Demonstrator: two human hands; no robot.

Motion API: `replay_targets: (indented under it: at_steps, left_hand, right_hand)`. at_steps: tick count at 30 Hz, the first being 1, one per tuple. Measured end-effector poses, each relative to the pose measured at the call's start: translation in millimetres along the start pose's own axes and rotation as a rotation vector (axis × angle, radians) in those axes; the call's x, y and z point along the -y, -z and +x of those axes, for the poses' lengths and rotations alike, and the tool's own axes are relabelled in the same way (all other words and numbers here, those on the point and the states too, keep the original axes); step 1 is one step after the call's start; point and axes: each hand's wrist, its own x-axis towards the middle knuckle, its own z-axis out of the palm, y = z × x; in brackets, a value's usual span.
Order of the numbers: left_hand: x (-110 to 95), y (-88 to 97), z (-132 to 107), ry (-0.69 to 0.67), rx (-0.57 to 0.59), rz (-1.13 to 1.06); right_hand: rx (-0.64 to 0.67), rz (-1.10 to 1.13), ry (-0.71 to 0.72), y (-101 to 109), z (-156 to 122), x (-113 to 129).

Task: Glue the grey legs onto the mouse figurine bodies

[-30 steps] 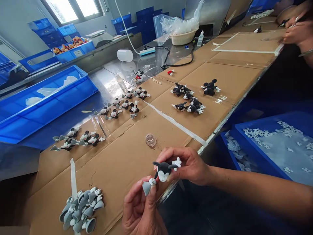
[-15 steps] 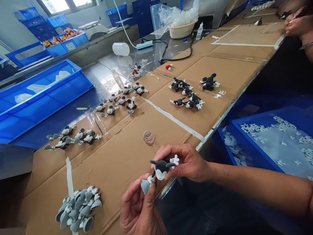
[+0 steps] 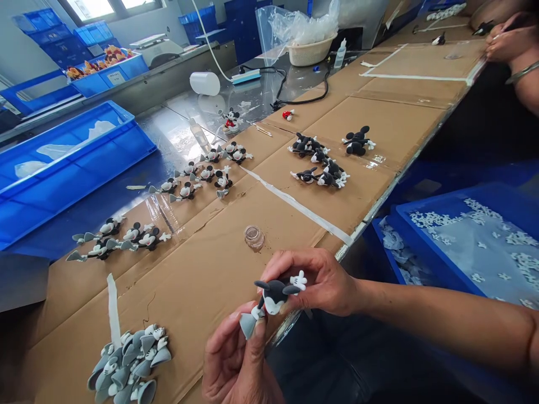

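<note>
My right hand (image 3: 324, 280) grips a small black-and-white mouse figure (image 3: 274, 293) by its body, white glove sticking up. My left hand (image 3: 236, 359) pinches a grey cone-shaped piece (image 3: 247, 324) and holds it against the figure's lower arm. Both hands hover at the near edge of the cardboard-covered table (image 3: 202, 280). A heap of grey cone pieces (image 3: 126, 365) lies to the left of my left hand. A small clear cup (image 3: 254, 237) stands just beyond my hands.
Rows of figures with cones (image 3: 113, 238) lie left and centre (image 3: 202, 177); black figures without cones (image 3: 324, 165) lie further right. A blue crate (image 3: 80, 163) sits far left, a blue bin of white parts (image 3: 471, 241) at right. Another person's hand (image 3: 505, 42) works top right.
My hands with the figure and the cone have stayed together; the view has drifted slightly, so everything sits a little lower-left in the picture.
</note>
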Motion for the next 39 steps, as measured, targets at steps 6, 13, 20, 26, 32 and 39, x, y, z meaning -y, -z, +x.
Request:
replay_targets:
  at_steps: [6, 13, 20, 26, 32, 39]
  left_hand:
    - [0, -3.5, 0, -0.083, -0.016, 0.034]
    - [3, -7.2, -7, -0.205, -0.055, 0.162]
    - [3, -15.2, -16, -0.328, -0.104, 0.264]
    - [3, -11.9, -16, -0.343, -0.087, 0.299]
    - [0, -8.0, -17, -0.310, -0.042, 0.280]
    - [1, -4.0, -24, -0.242, 0.002, 0.250]
  right_hand:
    - [0.012, -0.016, 0.145, 0, 0, -3]
    - [0.050, -0.170, 0.343, 4, 1, -6]
    - [0.081, -0.247, 0.397, 8, -1, -7]
    - [0.076, -0.219, 0.369, 8, -3, -5]
    - [0.051, -0.197, 0.347, 5, -4, -6]
    - [0.052, -0.160, 0.390, 5, -6, -10]
